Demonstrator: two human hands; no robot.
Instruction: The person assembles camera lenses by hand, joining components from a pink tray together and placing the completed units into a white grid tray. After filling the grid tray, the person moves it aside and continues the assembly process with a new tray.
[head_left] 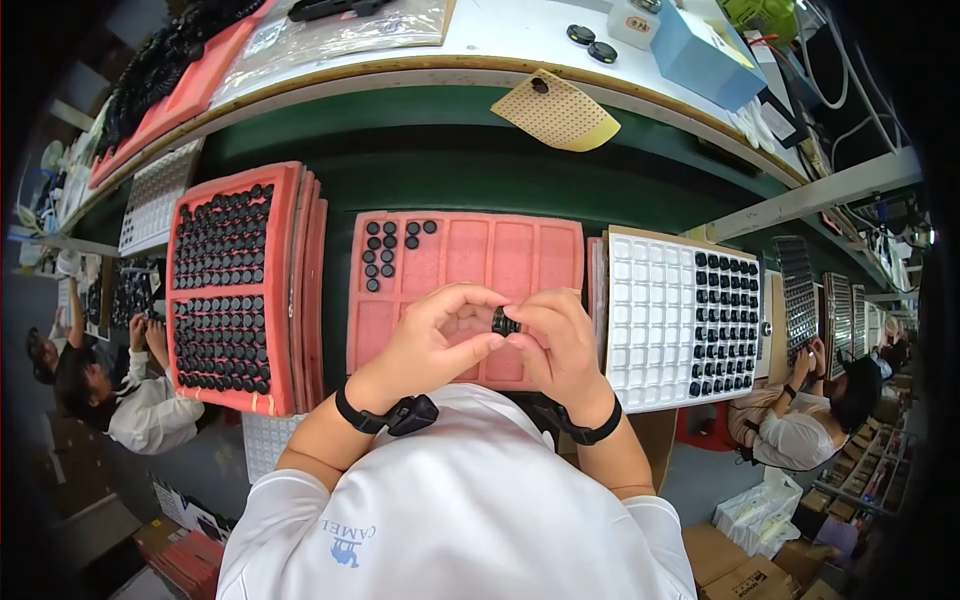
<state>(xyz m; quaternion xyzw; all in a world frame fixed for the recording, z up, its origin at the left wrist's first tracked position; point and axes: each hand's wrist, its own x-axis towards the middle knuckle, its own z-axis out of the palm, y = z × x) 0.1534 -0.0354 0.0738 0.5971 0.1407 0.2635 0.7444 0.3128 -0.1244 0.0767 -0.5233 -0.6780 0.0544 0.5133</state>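
Note:
A small black ribbed cylinder, lens-like (505, 321), is held up between my two hands. My left hand (432, 340) closes on its left side, with thumb and forefinger curved round it. From the other side my right hand (560, 338) pinches it with the fingertips. Beneath them lies a pink compartmented tray (470, 250), with several black round pieces (380, 255) standing in its upper left compartments. To the right, a white gridded tray (650, 320) carries rows of black parts (725, 320) in its right half.
Stacked pink trays (222, 290) full of black cylinders stand at the left. A white shelf (500, 45) runs across the far side, with a blue box (705, 55) on it; a perforated yellowish card (556, 110) hangs from its edge. Co-workers sit at both sides.

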